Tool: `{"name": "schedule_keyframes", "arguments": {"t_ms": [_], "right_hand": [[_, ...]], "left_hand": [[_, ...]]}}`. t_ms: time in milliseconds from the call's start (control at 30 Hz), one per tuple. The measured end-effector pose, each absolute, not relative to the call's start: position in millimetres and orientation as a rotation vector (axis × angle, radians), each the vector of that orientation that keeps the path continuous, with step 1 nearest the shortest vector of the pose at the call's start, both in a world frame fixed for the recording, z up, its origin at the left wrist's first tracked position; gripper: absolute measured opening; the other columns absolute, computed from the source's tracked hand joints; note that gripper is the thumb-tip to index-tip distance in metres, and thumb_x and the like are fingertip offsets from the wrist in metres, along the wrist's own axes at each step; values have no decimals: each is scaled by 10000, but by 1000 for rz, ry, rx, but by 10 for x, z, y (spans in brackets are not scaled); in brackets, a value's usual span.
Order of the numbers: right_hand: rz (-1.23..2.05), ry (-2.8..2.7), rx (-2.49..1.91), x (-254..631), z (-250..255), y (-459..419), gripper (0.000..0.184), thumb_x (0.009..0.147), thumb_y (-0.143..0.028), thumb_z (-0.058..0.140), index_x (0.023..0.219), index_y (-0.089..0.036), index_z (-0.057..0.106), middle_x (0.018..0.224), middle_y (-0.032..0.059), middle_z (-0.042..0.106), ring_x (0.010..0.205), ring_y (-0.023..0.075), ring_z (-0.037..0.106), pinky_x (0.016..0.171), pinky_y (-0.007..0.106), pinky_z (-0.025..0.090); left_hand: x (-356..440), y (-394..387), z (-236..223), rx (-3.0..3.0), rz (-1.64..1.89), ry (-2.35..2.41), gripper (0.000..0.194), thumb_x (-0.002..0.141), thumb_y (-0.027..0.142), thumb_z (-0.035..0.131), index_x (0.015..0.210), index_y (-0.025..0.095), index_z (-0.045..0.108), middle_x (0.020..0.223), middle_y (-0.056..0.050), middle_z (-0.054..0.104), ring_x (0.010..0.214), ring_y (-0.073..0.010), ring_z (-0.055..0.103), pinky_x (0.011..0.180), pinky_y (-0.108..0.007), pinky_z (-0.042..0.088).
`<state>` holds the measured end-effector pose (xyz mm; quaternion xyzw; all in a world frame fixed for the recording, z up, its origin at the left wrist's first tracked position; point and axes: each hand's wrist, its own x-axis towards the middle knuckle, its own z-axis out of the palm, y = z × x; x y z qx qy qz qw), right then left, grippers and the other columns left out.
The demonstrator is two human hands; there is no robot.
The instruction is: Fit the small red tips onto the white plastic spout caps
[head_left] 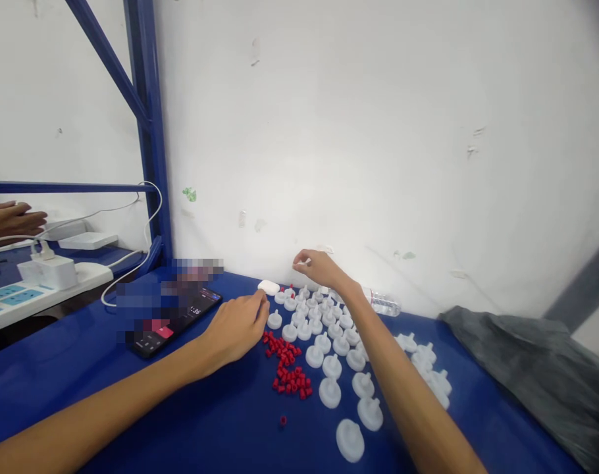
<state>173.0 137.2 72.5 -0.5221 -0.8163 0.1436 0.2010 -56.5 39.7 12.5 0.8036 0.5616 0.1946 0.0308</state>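
Note:
My left hand (236, 327) is low over the blue table, its fingers bent together and pointing down, just left of the white caps. Whatever its fingertips hold, if anything, is hidden. A smooth white oval case (268, 287) lies right by those fingertips. Farther back, against the wall, my right hand (319, 267) is raised with thumb and fingers curled into a pinch; what is in it I cannot make out. Between my arms spread many white round plastic caps with stems (330, 392). Small red tubular pieces (290, 380) lie in a heap beside them, and a few sit among the back caps.
A black phone (181, 322) lies left of my left hand. A clear plastic bottle (384, 304) rests behind my right forearm, and a dark grey bag (521, 368) covers the right side. A power strip (47, 286) and another person's hand (16, 220) are beyond the blue frame (151, 131).

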Motion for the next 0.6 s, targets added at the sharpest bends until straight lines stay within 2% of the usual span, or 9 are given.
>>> {"name": "schedule_keyframes", "arguments": {"t_ms": [67, 133, 200, 300, 433, 600], "right_hand": [[598, -2354, -1410, 1695, 868, 1269, 256, 990, -247, 665, 1232, -172, 633, 1329, 114, 699, 1152, 220, 692, 1014, 406, 534], [865, -2459, -1341, 1637, 1000, 1137, 384, 902, -231, 767, 1244, -183, 598, 1235, 98, 756, 1014, 191, 739, 909, 332, 559], [1094, -2529, -1260, 1564, 1105, 1010, 503, 828, -247, 839, 1246, -192, 564, 1194, 85, 777, 950, 176, 751, 845, 289, 561], [1251, -2553, -1154, 1465, 1196, 891, 585, 774, -239, 878, 1238, -214, 522, 1233, 74, 765, 985, 164, 737, 839, 256, 540], [1298, -2532, -1125, 1423, 1216, 850, 624, 753, -211, 885, 1245, -218, 502, 1183, 75, 777, 967, 161, 727, 837, 258, 523], [1393, -2553, -1124, 1488, 1238, 803, 528, 777, -173, 854, 1193, -227, 534, 1144, 61, 793, 992, 172, 744, 870, 266, 526]], "left_hand": [[-575, 403, 144, 2447, 711, 1711, 280, 1070, 345, 311, 1193, 237, 539, 899, -67, 752, 795, -305, 737, 678, -362, 404], [-580, 412, 145, 2422, 817, 1677, 320, 1078, 402, 312, 1311, 242, 460, 952, -52, 736, 794, -290, 728, 686, -358, 411], [-582, 422, 133, 2411, 882, 1619, 341, 1077, 465, 326, 1324, 259, 439, 937, -24, 712, 778, -278, 714, 680, -352, 411], [-584, 435, 116, 2418, 914, 1511, 286, 1069, 487, 333, 1120, 273, 516, 870, 2, 678, 737, -260, 673, 661, -344, 385], [-598, 432, 129, 2408, 959, 1374, 313, 1056, 472, 355, 887, 263, 516, 851, -1, 647, 742, -238, 600, 685, -346, 366], [-573, 383, 169, 2263, 993, 1163, 419, 1024, 529, 401, 733, 241, 487, 724, 20, 545, 694, -195, 487, 677, -334, 360]]}}
